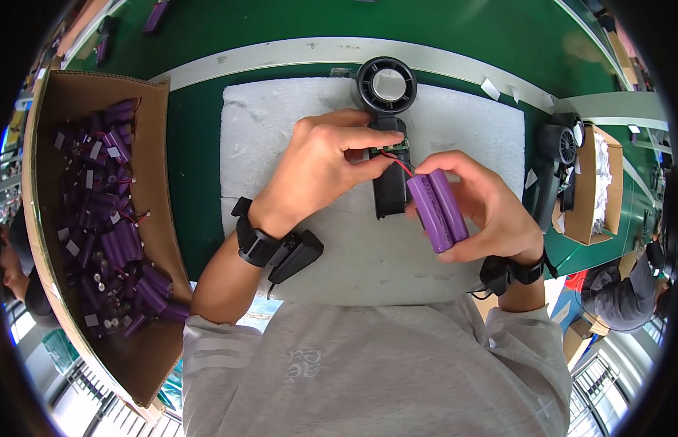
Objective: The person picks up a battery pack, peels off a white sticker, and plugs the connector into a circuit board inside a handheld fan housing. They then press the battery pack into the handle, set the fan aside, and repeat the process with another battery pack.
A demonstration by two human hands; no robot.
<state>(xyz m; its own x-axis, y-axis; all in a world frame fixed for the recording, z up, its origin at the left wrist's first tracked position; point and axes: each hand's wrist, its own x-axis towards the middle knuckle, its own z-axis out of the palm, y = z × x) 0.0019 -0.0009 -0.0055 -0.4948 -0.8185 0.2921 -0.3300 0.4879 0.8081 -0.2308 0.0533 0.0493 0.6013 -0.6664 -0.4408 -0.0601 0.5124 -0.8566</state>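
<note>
An opened black handheld fan [391, 191] lies on the white foam pad, its round head [388, 84] at the far end. In its handle a small green circuit board [398, 146] shows. My left hand [320, 156] is closed at the board, with the index finger across it and the thumb by the red and black wires [401, 164]. Whatever connector sits at the wire end is hidden by the fingers. Right of the handle, my right hand [492, 207] holds a purple two-cell battery pack [438, 211], tilted above the pad. The wires run from this pack to the fan.
A cardboard box [155, 175] at the left holds many purple battery packs. On the right, more black fans [554, 156] lie beside a smaller cardboard box [607, 186]. The foam pad [259, 109] rests on a green table [280, 22], with a pale rail [280, 52] behind it.
</note>
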